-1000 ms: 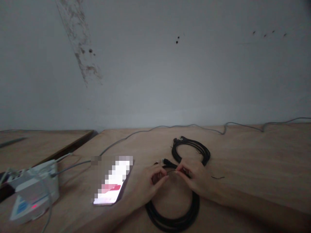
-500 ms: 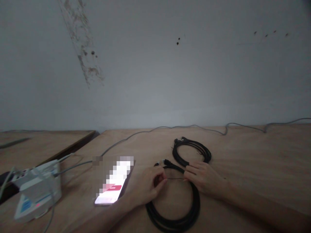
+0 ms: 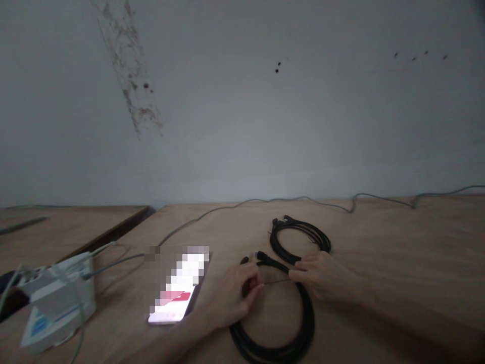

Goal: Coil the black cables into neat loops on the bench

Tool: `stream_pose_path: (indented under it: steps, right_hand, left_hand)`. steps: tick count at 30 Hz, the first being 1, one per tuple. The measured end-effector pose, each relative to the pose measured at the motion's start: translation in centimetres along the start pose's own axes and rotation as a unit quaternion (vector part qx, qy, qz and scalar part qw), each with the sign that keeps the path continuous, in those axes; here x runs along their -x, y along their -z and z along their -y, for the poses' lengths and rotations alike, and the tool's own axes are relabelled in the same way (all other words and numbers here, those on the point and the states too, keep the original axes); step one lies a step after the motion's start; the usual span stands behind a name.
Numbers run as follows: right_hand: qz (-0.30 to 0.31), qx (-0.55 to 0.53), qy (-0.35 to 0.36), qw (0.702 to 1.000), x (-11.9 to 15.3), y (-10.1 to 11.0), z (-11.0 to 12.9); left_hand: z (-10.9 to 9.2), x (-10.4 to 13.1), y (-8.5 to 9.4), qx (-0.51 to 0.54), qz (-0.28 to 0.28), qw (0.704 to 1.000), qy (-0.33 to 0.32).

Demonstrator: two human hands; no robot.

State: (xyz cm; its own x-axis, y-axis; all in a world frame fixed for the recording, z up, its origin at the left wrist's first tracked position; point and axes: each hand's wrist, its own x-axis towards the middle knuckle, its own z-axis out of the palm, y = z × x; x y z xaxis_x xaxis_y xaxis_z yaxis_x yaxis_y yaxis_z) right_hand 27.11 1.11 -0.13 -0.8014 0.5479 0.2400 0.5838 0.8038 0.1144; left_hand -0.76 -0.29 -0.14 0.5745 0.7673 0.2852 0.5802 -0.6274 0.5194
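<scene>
A coil of black cable [image 3: 309,321] lies on the wooden table in front of me, its plug ends [image 3: 261,256] at the top left of the ring. Over the ring's opening, a thin dark twist tie [image 3: 276,281] runs straight between my hands. My left hand [image 3: 237,293] is closed at the coil's left side, thumb and finger pinching one end of the tie. At the right side, my right hand [image 3: 316,275] has its fingers closed on the other end, against the cable. Its fingertips hide part of the coil. Behind it lies a second black cable coil [image 3: 278,247].
A lit phone [image 3: 178,298], partly pixelated, lies left of my left hand. Farther left are a white power strip [image 3: 71,263] and a white boxy device [image 3: 60,313] with cords. A grey cable [image 3: 212,210] runs along the table [image 3: 397,242] near the wall [image 3: 242,116].
The tie now slants slightly up toward my right hand, where it was nearly level. Both hands have barely shifted, and the view has moved a little.
</scene>
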Motion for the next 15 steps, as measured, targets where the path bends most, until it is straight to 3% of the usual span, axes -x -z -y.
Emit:
stream_pose_path:
  steps: [5,11,15]
  right_hand:
    - [-0.002,-0.043,-0.019,0.999,0.8,0.9,0.0]
    - [-0.06,-0.143,-0.112,0.982,3.4,3.0,-3.3]
    - [-0.041,-0.174,-0.142,0.974,5.6,4.3,-4.7]
  left_hand:
    - [-0.5,0.0,0.3,0.004,0.001,1.0,0.024]
    - [-0.5,0.1,0.1,-0.01,-0.007,0.999,0.044]
    - [-0.9,-0.1,0.1,-0.051,-0.004,0.998,0.038]
